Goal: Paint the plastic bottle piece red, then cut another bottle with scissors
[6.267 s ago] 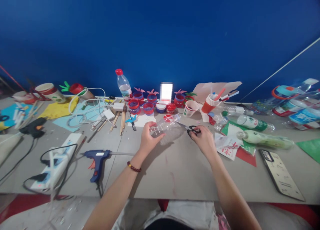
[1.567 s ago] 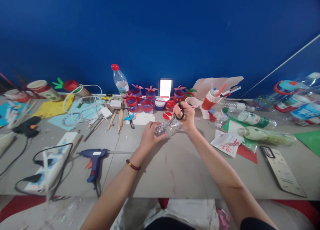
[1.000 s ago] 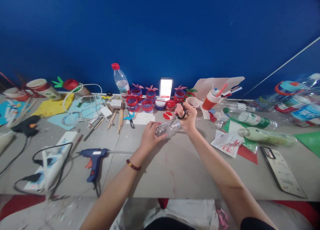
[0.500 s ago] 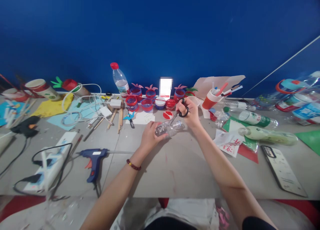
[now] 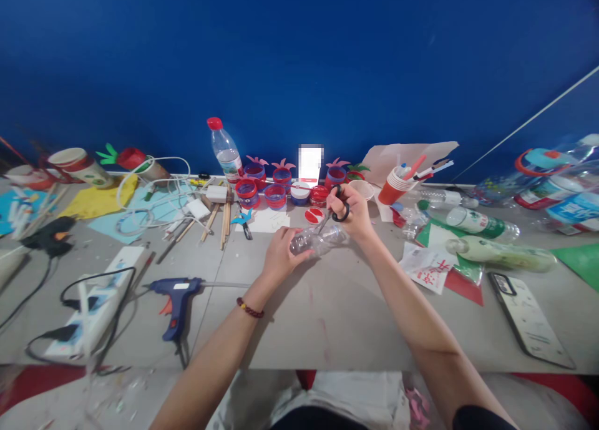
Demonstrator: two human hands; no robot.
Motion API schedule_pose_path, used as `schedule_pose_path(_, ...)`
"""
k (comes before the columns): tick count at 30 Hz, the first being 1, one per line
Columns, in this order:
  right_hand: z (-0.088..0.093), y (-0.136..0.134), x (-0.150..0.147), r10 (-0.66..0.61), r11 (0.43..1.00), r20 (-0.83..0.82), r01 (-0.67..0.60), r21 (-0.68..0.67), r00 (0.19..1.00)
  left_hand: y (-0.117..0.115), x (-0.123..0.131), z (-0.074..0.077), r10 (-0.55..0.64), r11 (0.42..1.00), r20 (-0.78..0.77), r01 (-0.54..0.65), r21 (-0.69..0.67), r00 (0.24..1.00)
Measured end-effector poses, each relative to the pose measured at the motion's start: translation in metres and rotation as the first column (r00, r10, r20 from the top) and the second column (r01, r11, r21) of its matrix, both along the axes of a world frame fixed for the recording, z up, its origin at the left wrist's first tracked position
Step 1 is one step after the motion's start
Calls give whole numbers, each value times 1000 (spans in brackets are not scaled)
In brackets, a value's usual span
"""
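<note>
A clear plastic bottle [image 5: 314, 241] lies on its side over the grey table, its neck end pointing right. My left hand [image 5: 282, 253] is wrapped round its left end, thumb on the near side. Black-handled scissors [image 5: 341, 210] are in my right hand [image 5: 354, 215], with the fingers around the handles. Their blades slant down to the left and meet the bottle's upper side near its middle; I cannot tell whether the tips are through the plastic. Just behind the bottle lies a red-and-white disc [image 5: 314, 216].
Small red and blue cups [image 5: 275, 196] stand along the blue wall, beside a lit phone screen [image 5: 309, 165]. A blue glue gun [image 5: 176, 302] and a power strip [image 5: 100, 299] lie left. On the right are paper cups with pens [image 5: 397, 185], several bottles [image 5: 484, 223] and a phone [image 5: 531, 321].
My right hand and the scissors have shifted very slightly, a little to the left and down. The left hand and bottle look unmoved.
</note>
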State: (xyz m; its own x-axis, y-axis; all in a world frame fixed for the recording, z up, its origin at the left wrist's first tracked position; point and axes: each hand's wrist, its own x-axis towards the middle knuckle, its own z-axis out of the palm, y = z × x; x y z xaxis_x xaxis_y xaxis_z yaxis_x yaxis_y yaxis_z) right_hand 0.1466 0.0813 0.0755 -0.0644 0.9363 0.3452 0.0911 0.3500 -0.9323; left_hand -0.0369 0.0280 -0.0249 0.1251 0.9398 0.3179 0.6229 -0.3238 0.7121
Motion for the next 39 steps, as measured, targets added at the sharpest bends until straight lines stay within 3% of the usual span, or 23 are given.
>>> schedule_pose_path(18,-5,2,0,53,997,30,-55,58,998,2,0,-8,-21,998,-2,21,55,1000)
schedule_pose_path(39,-15,-2,-5,-114,978,26,107,178,993,3,0,-10,-29,978,-40,37,204,999)
